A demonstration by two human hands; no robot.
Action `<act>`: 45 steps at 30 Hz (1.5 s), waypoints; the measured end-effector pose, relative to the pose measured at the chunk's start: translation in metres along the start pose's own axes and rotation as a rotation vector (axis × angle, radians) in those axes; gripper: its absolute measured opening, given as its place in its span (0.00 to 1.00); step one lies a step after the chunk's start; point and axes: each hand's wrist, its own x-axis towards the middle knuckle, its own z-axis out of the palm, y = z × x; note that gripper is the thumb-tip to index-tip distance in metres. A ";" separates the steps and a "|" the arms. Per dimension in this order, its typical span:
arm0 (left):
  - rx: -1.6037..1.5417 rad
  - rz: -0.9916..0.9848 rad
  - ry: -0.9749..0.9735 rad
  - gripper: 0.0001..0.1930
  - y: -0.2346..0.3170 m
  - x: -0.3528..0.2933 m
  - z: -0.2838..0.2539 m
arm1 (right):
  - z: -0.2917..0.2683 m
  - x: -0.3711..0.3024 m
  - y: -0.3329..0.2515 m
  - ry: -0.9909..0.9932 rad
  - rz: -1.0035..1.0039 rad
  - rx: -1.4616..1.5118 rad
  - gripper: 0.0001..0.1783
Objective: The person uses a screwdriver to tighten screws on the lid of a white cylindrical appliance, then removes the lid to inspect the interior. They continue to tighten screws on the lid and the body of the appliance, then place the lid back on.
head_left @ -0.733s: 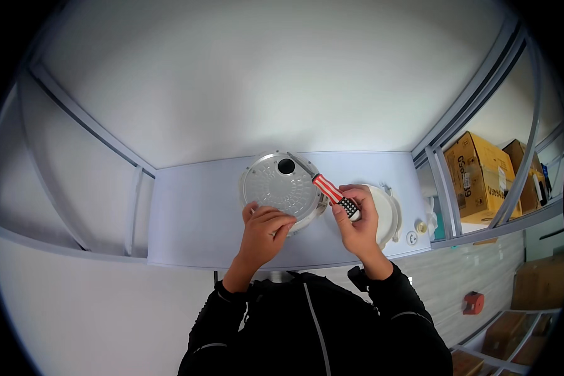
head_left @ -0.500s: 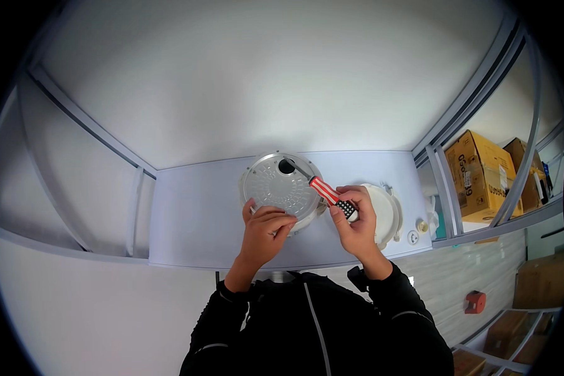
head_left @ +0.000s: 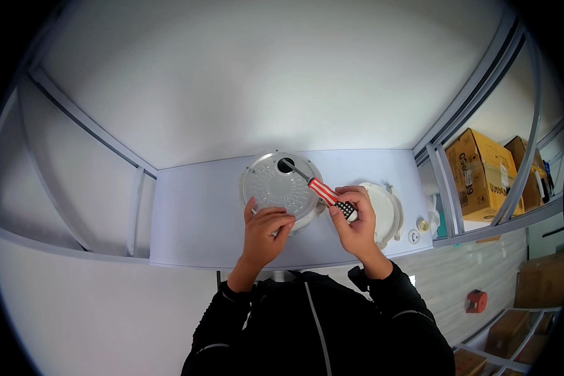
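A round silver metal cover with a pattern of raised marks (head_left: pixel 272 188) lies on the bench. Near its far edge is a dark round opening (head_left: pixel 286 165). My right hand (head_left: pixel 358 229) is wrapped round the handle of a screwdriver (head_left: pixel 323 190), striped red and white with a dotted black end. Its shaft slants up and left, tip over the dark opening; whether it touches cannot be told. My left hand (head_left: pixel 264 237) is at the cover's near edge, one finger raised along the rim, the thumb and other fingertips pinched together. Anything between them is hidden.
Right of my right hand sits a white round housing (head_left: pixel 385 213). Beyond it are a small yellowish round part (head_left: pixel 422 225) and a white round part (head_left: pixel 413 236). Grey frame posts (head_left: pixel 442 188) border the bench (head_left: pixel 194 213). Cardboard boxes (head_left: pixel 479 175) stand at right, a red stool (head_left: pixel 476 301) on the floor.
Almost nothing differs. The screwdriver and both hands hold nearly the same pose, with only a very slight shift of the left hand.
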 end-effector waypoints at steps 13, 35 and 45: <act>0.042 0.061 0.058 0.10 -0.001 -0.005 0.007 | -0.004 -0.004 0.005 0.000 -0.008 -0.004 0.13; 0.023 0.091 0.131 0.13 -0.010 -0.012 0.014 | -0.029 0.027 -0.041 -0.035 -0.229 0.184 0.32; 0.012 0.113 0.157 0.13 -0.010 -0.013 0.015 | -0.001 0.035 -0.045 -0.240 -0.247 0.106 0.32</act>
